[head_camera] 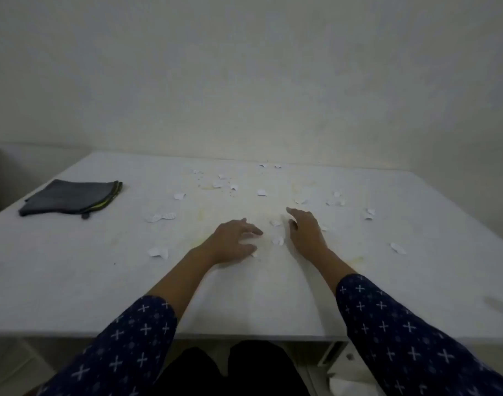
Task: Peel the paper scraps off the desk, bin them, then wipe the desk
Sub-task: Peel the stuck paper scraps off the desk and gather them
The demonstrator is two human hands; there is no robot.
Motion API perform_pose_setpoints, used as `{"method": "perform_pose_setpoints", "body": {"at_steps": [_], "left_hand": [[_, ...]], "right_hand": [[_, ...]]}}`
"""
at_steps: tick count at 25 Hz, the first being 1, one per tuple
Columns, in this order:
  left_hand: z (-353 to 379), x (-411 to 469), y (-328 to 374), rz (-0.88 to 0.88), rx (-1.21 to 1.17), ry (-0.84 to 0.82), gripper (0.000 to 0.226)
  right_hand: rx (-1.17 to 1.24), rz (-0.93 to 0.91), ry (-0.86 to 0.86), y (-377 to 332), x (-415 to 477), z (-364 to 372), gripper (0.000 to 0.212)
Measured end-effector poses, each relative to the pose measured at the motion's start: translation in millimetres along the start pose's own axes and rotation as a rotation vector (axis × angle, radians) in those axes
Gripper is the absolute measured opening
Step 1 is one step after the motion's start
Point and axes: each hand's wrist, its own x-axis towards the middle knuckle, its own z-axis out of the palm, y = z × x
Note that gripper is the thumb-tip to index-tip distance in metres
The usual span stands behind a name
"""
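Several small white paper scraps (261, 192) lie scattered over the middle and far part of the white desk (73, 281). My left hand (233, 241) rests on the desk near its centre, fingers spread and relaxed, a scrap just under its thumb side. My right hand (306, 227) hovers or rests just to the right, fingers stretched forward. Two scraps (277, 240) lie between the hands. A folded dark grey cloth (70, 197) with a yellow-green edge lies at the far left of the desk. Neither hand holds anything.
Faint yellowish stains (204, 217) mark the desk's middle. A dark smudge (497, 304) sits near the right front. The wall stands right behind the desk's far edge. Something white (347, 384) shows on the floor under the desk at the right.
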Motion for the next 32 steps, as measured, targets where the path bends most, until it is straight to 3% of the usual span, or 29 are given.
{"method": "perform_pose_setpoints", "body": {"at_steps": [3, 6, 11, 16, 22, 27, 32], "left_hand": [[2.8, 0.4, 3.4, 0.000, 0.033, -0.014, 0.025], [0.4, 0.9, 3.7, 0.026, 0.075, -0.005, 0.012], [1.7, 2.5, 5.9, -0.005, -0.061, 0.000, 0.020], [-8.0, 1.8, 2.3, -0.059, -0.323, 0.193, 0.014], [-47.7, -23.6, -23.8, -0.195, -0.550, 0.389, 0.007], [-94.5, -73.3, -61.1, -0.296, -0.506, 0.596, 0.012], [-131.6, -141.5, -106.6, -0.419, -0.483, 0.718, 0.018]], "right_hand": [[0.121, 0.032, 0.071, -0.7, 12.3, 0.8, 0.029], [0.106, 0.072, -0.045, -11.5, 22.9, 2.3, 0.027], [0.047, 0.061, -0.079, -11.1, 32.6, 10.1, 0.024], [0.192, 0.119, -0.067, -20.9, 36.3, -0.5, 0.008], [0.517, 0.080, -0.039, -86.2, 17.5, 16.8, 0.014], [0.779, 0.034, -0.136, -164.0, 2.0, 47.4, 0.004], [0.789, -0.047, -0.263, -234.0, -20.8, 87.5, 0.003]]}}
